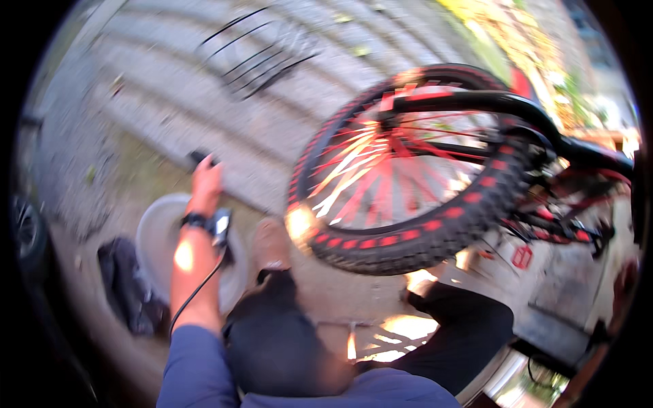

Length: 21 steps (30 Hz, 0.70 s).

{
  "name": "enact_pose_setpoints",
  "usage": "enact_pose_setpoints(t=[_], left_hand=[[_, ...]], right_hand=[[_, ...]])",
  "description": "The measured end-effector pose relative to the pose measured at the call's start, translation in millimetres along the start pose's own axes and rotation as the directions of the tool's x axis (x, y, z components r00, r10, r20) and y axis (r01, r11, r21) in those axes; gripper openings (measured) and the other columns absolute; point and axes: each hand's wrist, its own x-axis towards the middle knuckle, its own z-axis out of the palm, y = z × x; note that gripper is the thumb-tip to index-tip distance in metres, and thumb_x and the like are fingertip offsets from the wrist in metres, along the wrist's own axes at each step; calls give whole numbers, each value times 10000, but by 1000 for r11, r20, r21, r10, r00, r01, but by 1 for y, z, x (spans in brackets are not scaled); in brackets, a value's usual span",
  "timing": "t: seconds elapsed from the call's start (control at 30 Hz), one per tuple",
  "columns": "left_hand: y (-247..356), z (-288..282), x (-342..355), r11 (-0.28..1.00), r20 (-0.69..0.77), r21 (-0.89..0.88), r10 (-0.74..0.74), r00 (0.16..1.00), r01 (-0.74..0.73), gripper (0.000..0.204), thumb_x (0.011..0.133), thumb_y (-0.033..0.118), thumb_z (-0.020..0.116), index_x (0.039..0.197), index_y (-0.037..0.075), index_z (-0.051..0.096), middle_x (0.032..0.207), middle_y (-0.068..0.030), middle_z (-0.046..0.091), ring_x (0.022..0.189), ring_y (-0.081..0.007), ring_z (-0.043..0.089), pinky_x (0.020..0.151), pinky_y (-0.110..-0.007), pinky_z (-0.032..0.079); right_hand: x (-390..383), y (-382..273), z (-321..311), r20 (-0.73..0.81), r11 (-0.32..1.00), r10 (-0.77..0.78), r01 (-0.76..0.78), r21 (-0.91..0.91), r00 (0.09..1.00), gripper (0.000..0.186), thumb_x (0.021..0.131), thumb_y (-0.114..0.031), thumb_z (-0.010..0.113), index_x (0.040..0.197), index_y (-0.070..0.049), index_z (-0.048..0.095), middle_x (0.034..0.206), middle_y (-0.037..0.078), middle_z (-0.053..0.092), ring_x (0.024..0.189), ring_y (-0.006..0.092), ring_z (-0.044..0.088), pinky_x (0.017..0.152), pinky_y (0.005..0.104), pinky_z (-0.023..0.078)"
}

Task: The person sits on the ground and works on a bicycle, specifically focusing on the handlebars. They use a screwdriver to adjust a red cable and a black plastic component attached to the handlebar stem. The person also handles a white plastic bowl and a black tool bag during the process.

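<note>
My left hand [207, 178] reaches forward over the ground, its fingers closed round a small black object [199, 158] blurred by motion. Just behind that hand, a white bucket [153, 238] stands partly under my forearm. To the right, a bicycle wheel [469, 197] with a knobby black tyre, red marks and red spokes tilts in front of me, held in a black fork [476, 102]. At the dark right rim, what looks like my right hand [622, 292] shows beside the bicycle; its fingers cannot be made out.
A black wire rack [255, 58] lies on wide concrete steps [156, 88] ahead. Dark cloth or a bag [126, 285] sits left of the bucket. A car wheel [26, 228] shows at the left rim. Right of my knees are a red item [522, 257] and a grey board [568, 285].
</note>
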Motion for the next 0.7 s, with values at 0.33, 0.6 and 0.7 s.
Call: enact_pose_setpoints(t=[0.33, 0.6, 0.7], left_hand=[[15, -41, -26, 993, -103, 5, 114, 988, -114, 249, 980, 326, 563, 1101, 109, 585, 749, 31, 556, 585, -42, 492, 431, -189, 311], [77, -41, -151, 959, -70, 131, 261, 963, -251, 155, 925, 242, 635, 905, 135, 526, 648, 39, 468, 470, -42, 395, 378, -178, 244], [121, -43, -216, 921, -111, 167, 373, 921, -352, 188, 892, 166, 680, 887, 135, 496, 671, 42, 457, 496, -40, 375, 414, -188, 264]], right_hand=[[4, -8, 57, 145, 989, -47, 26, 146, 988, 598, 951, -611, 424, 945, -34, 580, 481, -53, 413, 392, 57, 356, 371, 217, 251], [5, -5, 77, -91, 924, -356, 335, -185, 930, 473, 1001, -405, 432, 994, 24, 630, 673, 14, 578, 542, 58, 515, 487, 199, 407], [2, -14, 89, -76, 951, -246, 256, 173, 966, 471, 1016, -389, 426, 998, 18, 662, 827, 46, 650, 711, 78, 566, 644, 227, 462]])
